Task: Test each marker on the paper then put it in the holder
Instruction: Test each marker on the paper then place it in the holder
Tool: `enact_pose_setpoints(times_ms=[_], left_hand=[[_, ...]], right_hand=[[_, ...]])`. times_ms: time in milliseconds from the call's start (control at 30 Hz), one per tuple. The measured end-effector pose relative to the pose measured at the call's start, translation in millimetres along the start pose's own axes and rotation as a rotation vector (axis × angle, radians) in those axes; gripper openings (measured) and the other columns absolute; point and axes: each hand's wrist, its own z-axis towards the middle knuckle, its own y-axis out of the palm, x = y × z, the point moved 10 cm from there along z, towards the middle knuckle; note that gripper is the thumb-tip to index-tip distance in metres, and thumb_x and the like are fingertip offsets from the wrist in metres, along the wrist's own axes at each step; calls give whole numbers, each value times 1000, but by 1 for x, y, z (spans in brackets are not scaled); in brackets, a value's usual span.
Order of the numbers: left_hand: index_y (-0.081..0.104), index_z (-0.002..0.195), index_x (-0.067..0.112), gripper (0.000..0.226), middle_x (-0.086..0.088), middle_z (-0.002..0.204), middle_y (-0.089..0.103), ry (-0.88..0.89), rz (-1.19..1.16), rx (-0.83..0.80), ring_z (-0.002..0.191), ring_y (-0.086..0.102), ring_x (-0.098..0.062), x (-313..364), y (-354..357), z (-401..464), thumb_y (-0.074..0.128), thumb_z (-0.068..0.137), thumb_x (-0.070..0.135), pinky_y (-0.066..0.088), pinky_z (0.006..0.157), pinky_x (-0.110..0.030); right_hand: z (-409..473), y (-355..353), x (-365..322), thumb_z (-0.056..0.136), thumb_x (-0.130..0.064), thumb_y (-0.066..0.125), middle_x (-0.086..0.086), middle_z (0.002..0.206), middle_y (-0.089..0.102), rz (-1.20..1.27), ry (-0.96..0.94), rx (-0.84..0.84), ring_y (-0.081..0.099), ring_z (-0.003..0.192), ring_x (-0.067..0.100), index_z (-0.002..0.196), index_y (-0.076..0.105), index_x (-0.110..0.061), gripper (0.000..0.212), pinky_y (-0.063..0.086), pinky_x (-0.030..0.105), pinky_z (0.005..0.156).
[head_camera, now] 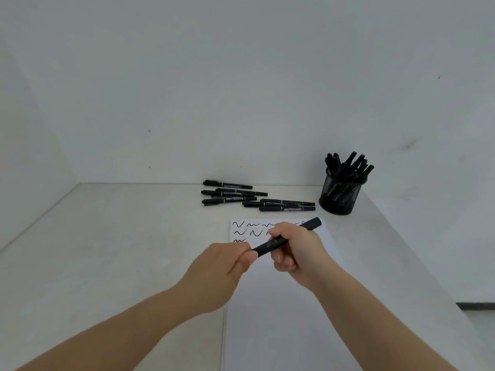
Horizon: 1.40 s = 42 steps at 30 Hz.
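1. So the slim black plastic marker (pixel 284 236) hangs above the scribbled white paper sheet (pixel 284 303), long axis slanting up-right toward the black mesh holder (pixel 340 195)
2. Right hand (pixel 297 250) fingers curl around its barrel
3. Left hand (pixel 219 271) fingertips pinch the near-left end, probably the cap

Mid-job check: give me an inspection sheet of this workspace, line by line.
Surface: pale table, set into a wall corner.
Job's things: paper with squiggles at its top; loose markers lying behind it; mesh holder holding markers, far right.
Clutter: nothing seen.
Grippers: left hand pinches one end of held marker; right hand grips its barrel, above the paper.
Cables: nothing seen.
Surroundings: plain white walls.
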Motion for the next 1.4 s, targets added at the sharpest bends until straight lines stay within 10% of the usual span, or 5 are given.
enact_pose_setpoints(times_ms=[200,367,567,1400], left_hand=[[44,63,17,37,11,45,38,-437,-725,79,38,31,0,-80,-21,-17,34,98,21,27,40,-10],[57,68,23,35,11,66,67,-228,-232,113,64,57,1,-71,-24,-2,38,98,24,39,60,-9],[61,107,26,32,15,100,62,2,-61,-100,96,48,0,-47,24,5,34,95,39,36,84,-16],[61,108,27,41,12,97,63,-40,-122,-166,94,47,0,-55,27,4,30,93,49,36,84,-21]], right_hand=[[10,-111,-66,83,-5,46,6,42,36,221,-262,415,23,24,9,56,37,-11,29,15,9,33],[33,-52,-52,82,-20,64,-5,58,61,-399,-344,217,55,46,2,74,60,-20,9,41,16,40],[56,-17,-23,86,-21,58,-3,58,66,-413,-408,145,56,51,6,76,62,-17,11,39,16,47],[54,-35,-21,79,-25,56,-7,56,59,-665,-534,344,50,53,1,63,52,-29,17,35,13,48]])
